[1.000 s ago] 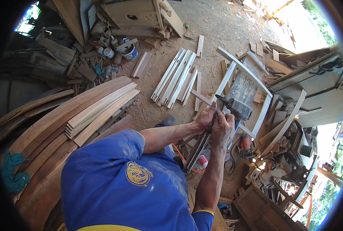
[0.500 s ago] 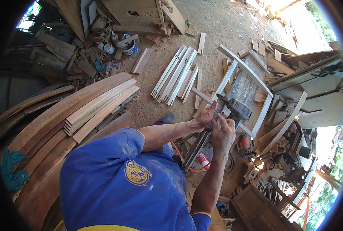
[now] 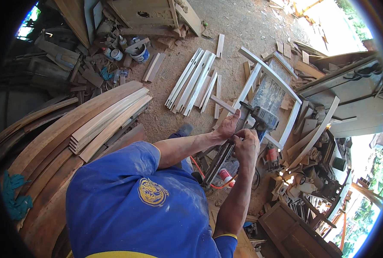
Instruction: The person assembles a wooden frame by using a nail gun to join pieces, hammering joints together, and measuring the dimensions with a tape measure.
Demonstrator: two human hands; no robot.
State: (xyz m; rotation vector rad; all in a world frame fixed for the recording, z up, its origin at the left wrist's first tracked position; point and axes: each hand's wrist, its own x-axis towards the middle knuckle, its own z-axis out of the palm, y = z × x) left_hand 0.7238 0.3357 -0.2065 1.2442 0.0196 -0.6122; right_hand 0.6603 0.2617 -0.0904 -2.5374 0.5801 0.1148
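Note:
In front of my body I hold a dark nail gun point(image 3: 264, 118), its rounded grey-black body at the far end and its long narrow magazine point(image 3: 219, 162) slanting back toward me. My left hand point(image 3: 227, 127) is closed around the magazine near the body, thumb pointing up along it. Against the magazine's right side, the fingers of my right hand point(image 3: 246, 148) are curled and pinched together. Whatever lies between those fingertips is too small to make out. An orange hose point(image 3: 221, 187) runs below the tool, beside a red-and-white container point(image 3: 226, 175).
A pale wooden frame point(image 3: 277, 79) rests over a dusty board beyond the tool. Several slotted strips point(image 3: 193, 81) lie on the sawdust-covered floor. Curved planks point(image 3: 92, 116) are stacked at left. A red power tool point(image 3: 272, 155) and cluttered scrap stand at right.
My right hand's fingers have curled in and shifted along the magazine, nearer to my left hand. My left hand keeps its hold on the nail gun. The whole view has shifted slightly.

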